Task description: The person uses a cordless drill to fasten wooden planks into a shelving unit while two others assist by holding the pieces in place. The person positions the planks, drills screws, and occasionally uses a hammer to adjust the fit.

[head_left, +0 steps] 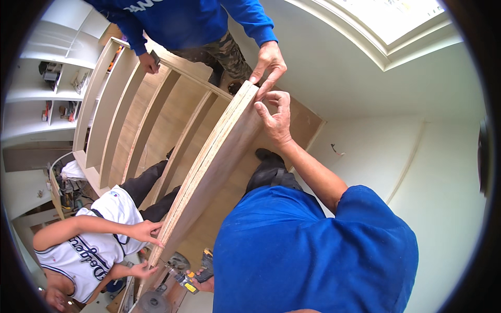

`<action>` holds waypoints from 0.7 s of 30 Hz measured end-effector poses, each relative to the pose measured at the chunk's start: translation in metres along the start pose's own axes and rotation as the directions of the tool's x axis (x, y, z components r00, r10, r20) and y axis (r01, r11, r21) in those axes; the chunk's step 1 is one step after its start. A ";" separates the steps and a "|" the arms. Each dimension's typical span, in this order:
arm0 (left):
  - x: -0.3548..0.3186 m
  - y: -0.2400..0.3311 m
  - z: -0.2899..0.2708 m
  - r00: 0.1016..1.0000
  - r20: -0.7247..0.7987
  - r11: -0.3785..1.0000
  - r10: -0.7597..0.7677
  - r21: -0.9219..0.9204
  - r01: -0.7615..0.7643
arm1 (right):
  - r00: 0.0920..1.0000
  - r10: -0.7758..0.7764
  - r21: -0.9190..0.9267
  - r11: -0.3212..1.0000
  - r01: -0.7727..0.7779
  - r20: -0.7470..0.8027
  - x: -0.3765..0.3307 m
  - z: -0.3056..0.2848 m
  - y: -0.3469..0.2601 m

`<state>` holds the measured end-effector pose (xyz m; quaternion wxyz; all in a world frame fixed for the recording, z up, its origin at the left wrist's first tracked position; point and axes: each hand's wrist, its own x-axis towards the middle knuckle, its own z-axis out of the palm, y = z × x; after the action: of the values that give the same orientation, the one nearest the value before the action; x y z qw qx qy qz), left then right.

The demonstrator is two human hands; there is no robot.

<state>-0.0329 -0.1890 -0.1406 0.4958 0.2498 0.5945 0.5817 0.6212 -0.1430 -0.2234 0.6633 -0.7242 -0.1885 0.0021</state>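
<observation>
A long wooden panel (216, 151) with a layered plywood edge stands on its side, running from lower left to upper middle. My right hand (276, 117) reaches to its far end, thumb and fingers curled against the corner. Low at the left, my left hand (207, 284) is wrapped round a black and yellow cordless drill (188, 280). The drill's chuck points at the near end of the panel; whether the bit touches it I cannot tell. A co-worker's hand (269, 65) in a blue sleeve rests on the far corner. Another person's hand (146, 231) touches the near end.
Beyond the panel lies a large wooden frame with several upright dividers (148, 125). White shelving (31, 78) holding small items lines the left. A bin of tools (73, 190) stands beside the person in white. A pale wall (438, 156) rises at right, below a window (396, 18).
</observation>
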 end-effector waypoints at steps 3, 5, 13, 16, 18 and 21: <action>-0.004 0.002 0.014 0.999 -0.053 0.999 0.002 0.033 0.000 | 0.997 -0.074 -0.010 0.997 0.074 0.000 0.009 -0.002 -0.001; -0.007 0.006 0.023 0.997 -0.075 0.998 0.009 0.063 -0.004 | 0.995 -0.095 0.016 0.995 0.095 0.004 0.008 -0.005 0.001; -0.006 0.019 0.045 0.996 -0.084 0.992 0.026 0.126 -0.015 | 0.937 0.204 0.114 0.963 -0.244 0.283 -0.009 -0.025 0.046; -0.002 0.024 0.045 0.997 -0.071 0.990 0.032 0.138 -0.022 | 0.909 0.149 0.158 0.961 -0.226 0.388 -0.007 -0.020 0.054; 0.000 0.026 0.042 0.997 -0.064 0.990 0.036 0.136 -0.027 | 0.857 0.210 0.206 0.918 -0.339 0.471 -0.006 -0.021 0.056; 0.000 0.027 0.035 0.998 -0.055 0.991 0.032 0.132 -0.025 | 0.778 0.270 0.342 0.782 -0.520 0.567 -0.011 -0.024 0.061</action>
<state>-0.0098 -0.1680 -0.1099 0.4528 0.2739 0.6417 0.5551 0.6339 -0.1716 -0.2823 0.7353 -0.5345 -0.1810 0.3754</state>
